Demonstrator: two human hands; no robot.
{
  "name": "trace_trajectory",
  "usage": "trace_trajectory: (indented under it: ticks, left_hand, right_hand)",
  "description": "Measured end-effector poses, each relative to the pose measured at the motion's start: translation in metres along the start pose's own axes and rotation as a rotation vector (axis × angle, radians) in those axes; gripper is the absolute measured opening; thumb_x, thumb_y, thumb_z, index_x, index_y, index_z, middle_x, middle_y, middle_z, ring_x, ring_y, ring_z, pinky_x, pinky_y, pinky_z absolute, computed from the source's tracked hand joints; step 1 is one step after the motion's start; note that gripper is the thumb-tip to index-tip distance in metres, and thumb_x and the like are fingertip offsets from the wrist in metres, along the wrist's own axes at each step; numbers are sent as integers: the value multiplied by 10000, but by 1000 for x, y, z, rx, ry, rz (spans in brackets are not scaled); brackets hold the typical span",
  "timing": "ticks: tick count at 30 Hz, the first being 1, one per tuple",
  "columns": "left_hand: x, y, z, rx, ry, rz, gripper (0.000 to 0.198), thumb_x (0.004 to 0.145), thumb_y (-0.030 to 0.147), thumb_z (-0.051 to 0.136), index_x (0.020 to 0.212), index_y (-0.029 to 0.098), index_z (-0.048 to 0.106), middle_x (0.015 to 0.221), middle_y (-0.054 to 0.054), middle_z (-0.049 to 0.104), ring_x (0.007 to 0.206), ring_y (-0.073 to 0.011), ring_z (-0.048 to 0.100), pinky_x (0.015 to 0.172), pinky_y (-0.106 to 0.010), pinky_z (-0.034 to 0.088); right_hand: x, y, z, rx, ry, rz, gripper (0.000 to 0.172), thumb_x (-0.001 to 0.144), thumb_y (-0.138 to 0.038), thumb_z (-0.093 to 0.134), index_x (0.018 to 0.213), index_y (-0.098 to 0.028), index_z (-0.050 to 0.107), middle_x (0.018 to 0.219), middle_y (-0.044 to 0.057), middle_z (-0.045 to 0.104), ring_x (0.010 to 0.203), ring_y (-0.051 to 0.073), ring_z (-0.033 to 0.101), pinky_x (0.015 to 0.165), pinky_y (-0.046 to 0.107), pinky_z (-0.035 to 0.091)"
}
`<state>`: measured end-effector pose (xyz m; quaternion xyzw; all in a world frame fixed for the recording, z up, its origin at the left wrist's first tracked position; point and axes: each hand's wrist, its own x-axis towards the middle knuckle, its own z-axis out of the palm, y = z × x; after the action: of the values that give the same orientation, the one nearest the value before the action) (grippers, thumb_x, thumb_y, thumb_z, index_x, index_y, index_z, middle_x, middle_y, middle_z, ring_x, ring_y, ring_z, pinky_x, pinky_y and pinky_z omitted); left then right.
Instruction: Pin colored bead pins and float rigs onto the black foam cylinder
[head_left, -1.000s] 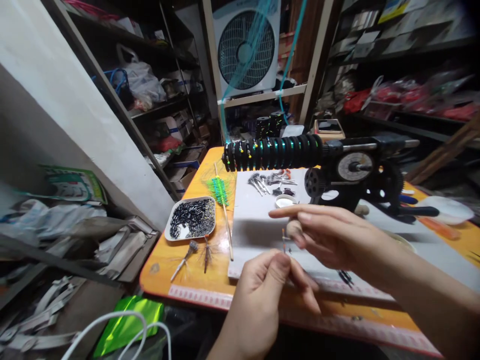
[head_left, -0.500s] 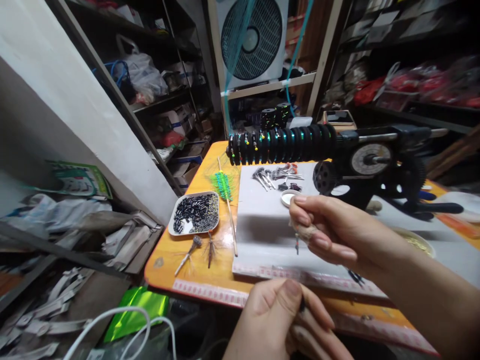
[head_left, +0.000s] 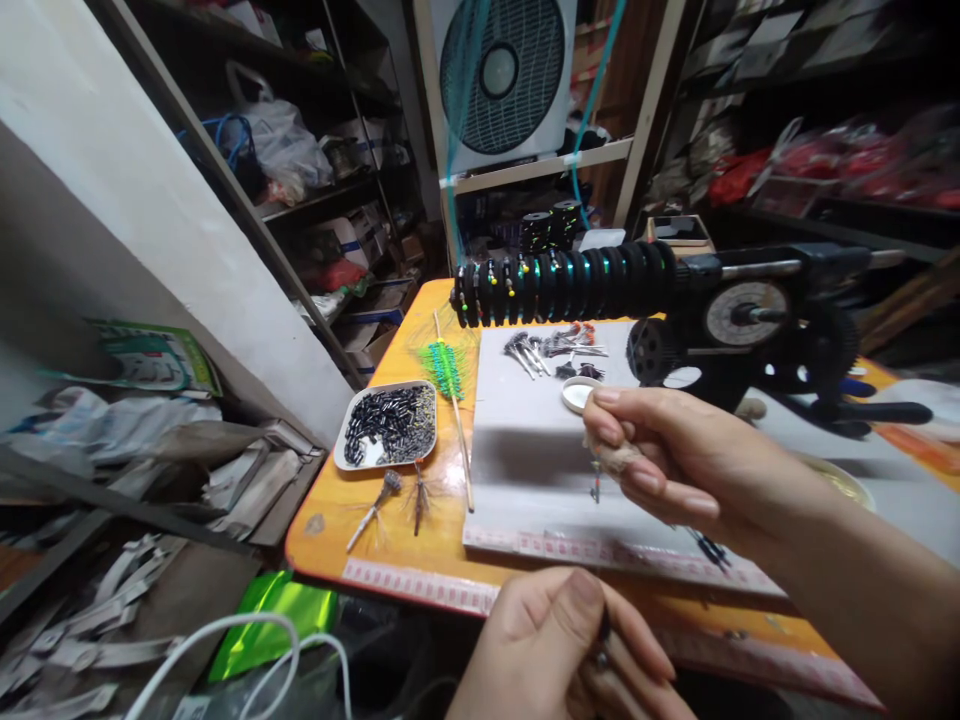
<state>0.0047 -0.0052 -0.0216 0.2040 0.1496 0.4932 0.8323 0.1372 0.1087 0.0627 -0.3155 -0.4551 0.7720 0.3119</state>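
Note:
My right hand (head_left: 675,455) hovers over the white mat (head_left: 525,460), fingers curled round a small tan knob with a thin red-tipped pin (head_left: 596,488) hanging below it. My left hand (head_left: 570,650) sits low at the table's front edge, thumb and fingers pinched on a tiny dark piece (head_left: 602,632). Whether a line runs between the two hands I cannot make out. Behind my right hand stands a black winding machine (head_left: 750,325) whose long spindle carries several black spools (head_left: 559,285).
A white tray of small black tubes (head_left: 388,425) lies on the orange table (head_left: 360,530), beside a stick with green bristles (head_left: 448,375) and two small brush-like pieces (head_left: 390,500). Loose metal bits (head_left: 551,350) and a white cap (head_left: 576,394) lie on the mat. Cluttered shelves and a fan (head_left: 501,70) surround.
My left hand has dropped from beside the right hand down to the table's front edge. My right hand's fingers have curled from outstretched to closed round the tan knob.

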Motion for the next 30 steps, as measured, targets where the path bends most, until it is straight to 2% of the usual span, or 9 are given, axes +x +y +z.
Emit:
trace_trajectory:
  ticks: [3,6,9,12,14,17,20,25,30]
  left_hand:
    - [0,15,7,260,15,129,392,979,444,537,852,128,732,930,-129,819,861,-207,764,801,-308,573]
    - [8,38,15,560,96,270,351,993,406,522,1164,135,665,986,-112,807,1039,-215,713,986,-329,472]
    - [23,56,24,669,139,263,422,1021,463,422,1287,159,543,769,-56,770,670,-178,735,722,-300,547]
    - [36,64,33,742,129,174,415,999,525,440,1134,159,583,657,2,681,360,-97,577,391,-190,415]
    - [39,64,36,791,158,162,376,999,503,453,995,154,591,620,23,631,343,-75,546,366,-165,382]
    - [37,58,36,860,196,234,390,1016,472,431,859,153,590,640,6,630,430,-83,597,443,-184,437]
    - [34,52,34,910,221,290,434,1021,486,413,825,151,606,647,-11,633,505,-99,619,505,-208,465]
    - [33,38,27,545,146,149,464,930,574,543,759,145,592,507,-12,629,308,-72,501,314,-150,325]
    - [27,18,16,210,16,99,457,890,576,628,817,128,686,574,-33,734,347,-87,600,357,-146,424]
  right_hand:
    - [-2,-1,-3,-61,6,-24,344,848,-496,710,776,-172,622,494,-35,532,309,1,259,301,107,149]
    - [-7,-6,-4,-279,-10,-91,384,846,-548,719,909,-169,692,482,-47,507,343,14,297,326,116,185]
    - [-10,-12,-2,-584,-15,-168,475,899,-624,611,943,-162,714,442,-52,455,346,32,320,327,135,200]
    - [-11,-17,0,-695,-2,-164,539,907,-661,565,884,-144,714,430,-48,436,335,41,330,308,145,201]
    - [-11,-17,0,-620,-11,-145,505,898,-637,598,890,-144,712,422,-55,439,323,36,322,298,134,205]
    - [-8,-12,1,-201,-87,-57,377,885,-531,665,983,-168,705,493,-38,565,278,26,345,286,123,232]
    - [-3,-5,5,157,-128,38,334,867,-493,666,797,-168,637,600,17,664,264,39,421,272,116,246]
    - [6,-7,18,256,64,30,439,939,-418,497,593,-190,350,448,-51,480,222,12,262,227,95,154]
    - [5,-16,22,270,177,47,464,951,-414,463,580,-190,297,427,-52,425,230,4,212,225,88,132]
